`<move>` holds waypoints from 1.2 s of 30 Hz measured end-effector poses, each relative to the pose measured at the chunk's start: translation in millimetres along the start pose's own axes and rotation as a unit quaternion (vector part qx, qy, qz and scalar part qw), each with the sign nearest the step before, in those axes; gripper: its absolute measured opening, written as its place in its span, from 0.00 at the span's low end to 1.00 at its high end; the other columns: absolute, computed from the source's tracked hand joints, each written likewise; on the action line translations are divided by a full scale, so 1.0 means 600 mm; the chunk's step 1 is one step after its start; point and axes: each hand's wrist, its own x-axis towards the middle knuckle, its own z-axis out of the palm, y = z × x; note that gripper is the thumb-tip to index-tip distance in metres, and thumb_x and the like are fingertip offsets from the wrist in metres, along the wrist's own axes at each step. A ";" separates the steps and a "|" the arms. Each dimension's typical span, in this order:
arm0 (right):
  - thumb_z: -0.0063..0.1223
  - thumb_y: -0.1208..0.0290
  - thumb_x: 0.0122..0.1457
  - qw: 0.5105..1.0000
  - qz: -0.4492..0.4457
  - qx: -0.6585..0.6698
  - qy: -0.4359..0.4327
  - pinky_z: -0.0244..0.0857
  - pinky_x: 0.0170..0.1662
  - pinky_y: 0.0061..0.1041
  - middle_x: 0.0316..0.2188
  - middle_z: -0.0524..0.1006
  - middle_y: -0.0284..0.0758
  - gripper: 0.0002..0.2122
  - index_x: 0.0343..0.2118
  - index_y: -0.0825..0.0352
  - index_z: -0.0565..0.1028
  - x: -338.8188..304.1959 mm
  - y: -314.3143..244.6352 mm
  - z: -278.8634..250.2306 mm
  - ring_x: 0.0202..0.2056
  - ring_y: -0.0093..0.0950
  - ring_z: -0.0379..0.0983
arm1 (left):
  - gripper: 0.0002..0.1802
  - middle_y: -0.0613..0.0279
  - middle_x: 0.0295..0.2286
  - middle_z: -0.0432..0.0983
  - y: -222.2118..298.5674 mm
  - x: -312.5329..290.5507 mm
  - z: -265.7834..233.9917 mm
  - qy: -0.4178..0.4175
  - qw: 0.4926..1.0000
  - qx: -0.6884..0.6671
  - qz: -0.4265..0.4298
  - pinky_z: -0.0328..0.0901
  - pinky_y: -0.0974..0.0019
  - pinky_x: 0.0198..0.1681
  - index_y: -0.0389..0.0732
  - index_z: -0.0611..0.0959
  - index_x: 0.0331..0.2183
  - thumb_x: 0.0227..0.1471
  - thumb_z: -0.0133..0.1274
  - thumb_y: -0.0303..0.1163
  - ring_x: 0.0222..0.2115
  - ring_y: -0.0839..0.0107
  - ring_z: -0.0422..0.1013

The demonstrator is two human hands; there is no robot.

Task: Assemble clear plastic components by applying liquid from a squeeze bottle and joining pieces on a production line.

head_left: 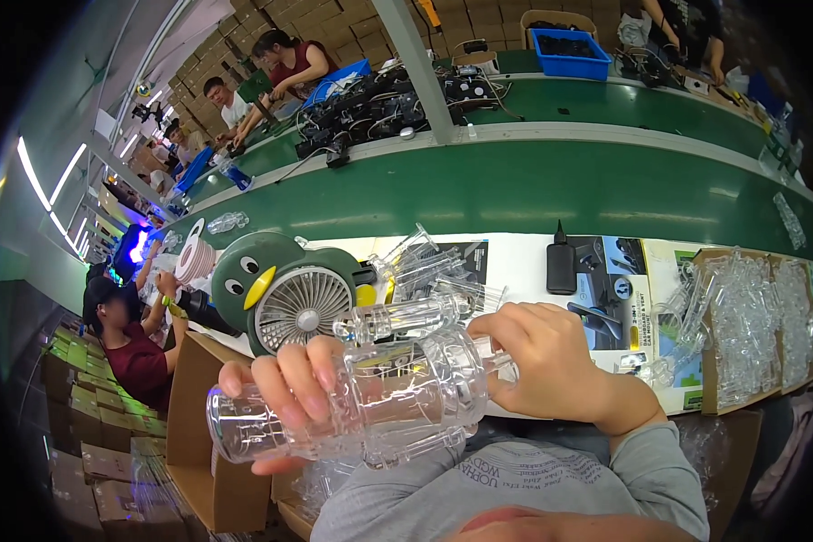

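Observation:
Across the front of me lies a large clear plastic bottle-shaped part (pixel 402 388) with a wide ribbed collar and thin tubes along its sides. My left hand (pixel 289 388) is wrapped round its narrower left end. At the collar end, my right hand (pixel 551 361) is closed, thumb and fingers pinching a small clear piece (pixel 497 359) against the part. Whether that piece is joined to it I cannot tell. Just beyond lies another clear tubular part (pixel 402 318), with several more clear pieces (pixel 429 266) heaped behind it.
A green bird-faced fan (pixel 307 316) stands at left beside a ribbon spool (pixel 194 257). A black nozzle bottle (pixel 561 269) is on printed sheets. Clear parts fill a cardboard box (pixel 712 388) at right; an open carton (pixel 217 506) is at lower left. People work beyond the green conveyor (pixel 533 185).

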 end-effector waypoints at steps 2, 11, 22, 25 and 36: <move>0.59 0.74 0.30 1.000 -0.010 -0.010 0.010 0.61 0.24 0.25 0.18 0.69 0.29 0.17 0.29 0.62 0.73 -0.001 0.002 -0.003 0.20 0.27 0.69 | 0.37 0.64 0.25 0.68 -0.005 -0.001 -0.002 -0.010 1.000 -0.015 0.003 0.58 0.65 0.33 0.42 0.61 0.47 0.41 0.60 0.47 0.26 0.70 0.66; 0.62 0.71 0.33 0.994 0.101 -0.032 0.017 0.64 0.26 0.23 0.22 0.73 0.34 0.19 0.33 0.67 0.72 0.017 0.050 -0.029 0.21 0.28 0.70 | 0.41 0.47 0.45 0.63 -0.065 0.021 -0.009 0.191 0.949 0.252 0.015 0.56 0.55 0.49 0.42 0.57 0.53 0.44 0.55 0.51 0.48 0.60 0.60; 0.57 0.67 0.35 0.923 0.224 -0.309 -0.049 0.65 0.30 0.33 0.23 0.75 0.35 0.19 0.35 0.62 0.69 0.136 0.255 -0.006 0.27 0.35 0.73 | 0.09 0.64 0.27 0.62 -0.002 0.005 -0.047 0.240 0.918 0.117 0.293 0.55 0.72 0.27 0.37 0.68 0.35 0.48 0.41 0.26 0.24 0.74 0.58; 0.57 0.66 0.34 0.882 0.248 -0.380 -0.128 0.66 0.31 0.33 0.25 0.76 0.36 0.20 0.35 0.61 0.70 0.160 0.322 0.023 0.29 0.36 0.73 | 0.09 0.64 0.26 0.63 0.006 0.007 -0.058 0.238 0.931 0.074 0.265 0.55 0.74 0.24 0.37 0.68 0.36 0.48 0.41 0.26 0.21 0.76 0.57; 0.60 0.63 0.31 0.853 0.231 -0.395 -0.250 0.67 0.34 0.32 0.29 0.76 0.34 0.22 0.35 0.60 0.71 0.189 0.448 0.121 0.34 0.34 0.74 | 0.09 0.66 0.22 0.63 0.025 0.010 -0.075 0.278 0.920 0.033 0.276 0.55 0.77 0.19 0.36 0.68 0.34 0.45 0.42 0.23 0.15 0.80 0.54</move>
